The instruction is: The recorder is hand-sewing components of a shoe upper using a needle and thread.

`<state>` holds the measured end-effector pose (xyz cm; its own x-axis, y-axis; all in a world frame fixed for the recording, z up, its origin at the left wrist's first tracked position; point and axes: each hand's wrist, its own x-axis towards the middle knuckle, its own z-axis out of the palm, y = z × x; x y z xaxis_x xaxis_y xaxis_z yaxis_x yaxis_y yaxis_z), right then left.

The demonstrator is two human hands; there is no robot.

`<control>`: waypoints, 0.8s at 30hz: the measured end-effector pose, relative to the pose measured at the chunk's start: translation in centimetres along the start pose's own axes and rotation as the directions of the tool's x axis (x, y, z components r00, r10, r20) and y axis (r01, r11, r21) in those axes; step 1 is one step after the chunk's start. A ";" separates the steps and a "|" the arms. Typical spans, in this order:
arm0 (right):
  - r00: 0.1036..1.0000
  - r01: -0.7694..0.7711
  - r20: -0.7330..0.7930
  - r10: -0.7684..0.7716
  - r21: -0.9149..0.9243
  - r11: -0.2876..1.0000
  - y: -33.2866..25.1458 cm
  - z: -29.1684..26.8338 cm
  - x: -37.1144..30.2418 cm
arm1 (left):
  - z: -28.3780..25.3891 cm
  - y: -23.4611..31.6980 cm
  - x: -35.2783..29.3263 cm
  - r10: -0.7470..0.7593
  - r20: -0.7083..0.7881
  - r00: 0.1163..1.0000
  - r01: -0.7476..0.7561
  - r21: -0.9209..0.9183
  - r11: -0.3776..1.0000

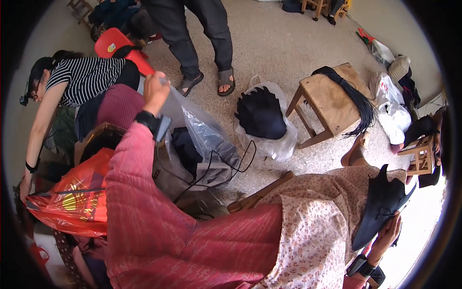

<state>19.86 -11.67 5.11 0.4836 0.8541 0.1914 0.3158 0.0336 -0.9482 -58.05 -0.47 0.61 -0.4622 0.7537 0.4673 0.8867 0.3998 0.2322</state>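
My left hand (156,91) is raised on the left, its fingers closed on the top edge of a clear plastic bag (207,125). Dark pieces show inside that bag, and a thin black cord loops over its front. On the right, my right hand (389,232) grips the edge of a flat black piece with pointed corners (380,207), perhaps cloth or leather. This piece rests against the floral cloth (313,231) over my lap. Part of my right hand's grip is hidden.
A white bag (276,147) holding black cut pieces lies on the floor ahead. Beside it, a wooden stool (327,103) carries a bundle of black cords (337,79). At left, a co-worker in a striped shirt (91,79) reaches to a red plastic bag (82,192). Another person stands ahead.
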 end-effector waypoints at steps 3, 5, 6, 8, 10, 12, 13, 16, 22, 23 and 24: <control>0.999 -0.027 -0.038 0.030 0.071 0.997 0.2 0.1 -0.2 | 1.1 2.8 -6.3 0.296 -0.122 0.948 -0.296 0.016 0.955; 0.998 0.001 -0.070 0.001 0.030 1.000 0.3 0.3 -0.2 | 1.4 4.2 -10.6 0.492 0.041 0.870 -0.494 0.076 0.866; 0.994 -0.094 -0.052 0.100 0.114 0.989 0.1 0.2 -0.1 | 1.5 4.6 -12.7 0.565 0.117 0.817 -0.566 -0.025 0.824; 0.980 -0.188 -0.027 0.198 0.199 0.962 0.0 0.1 0.0 | 1.9 4.6 -15.9 0.441 0.432 0.787 -0.400 -0.188 0.897; 0.984 -0.171 -0.001 0.175 0.210 0.963 0.0 0.1 0.0 | 2.9 3.3 -17.7 -0.013 0.825 0.564 -0.146 0.116 0.982; 0.980 -0.189 -0.014 0.198 0.231 0.954 0.1 0.1 0.1 | 4.5 0.9 -19.0 -0.196 0.908 0.370 0.038 0.196 0.980; 0.984 -0.168 -0.015 0.176 0.238 0.957 0.2 0.1 0.1 | 5.2 -0.5 -19.9 -0.368 0.925 0.096 0.205 0.343 0.917; 0.987 -0.153 -0.009 0.160 0.236 0.960 0.5 0.1 0.0 | 8.2 -2.2 -23.4 -0.181 0.978 0.103 0.322 0.140 0.936; 0.987 -0.153 -0.022 0.160 0.198 0.968 0.3 0.0 0.1 | 10.6 6.0 -26.2 0.318 0.936 0.151 0.798 -0.305 0.520; 0.982 -0.177 -0.023 0.186 0.210 0.962 0.3 0.1 0.1 | 10.6 7.9 -26.2 0.410 0.909 0.077 0.744 -0.326 0.583; 0.982 -0.181 -0.018 0.189 0.212 0.961 0.2 0.1 0.1 | 10.6 9.3 -26.0 0.559 0.829 0.032 0.679 -0.428 0.596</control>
<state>19.86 -11.49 4.92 0.5493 0.8355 0.0135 0.0433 -0.0123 -0.9990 -37.86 -10.81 -18.42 0.4707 0.6800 -0.5622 0.2194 0.5270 0.8211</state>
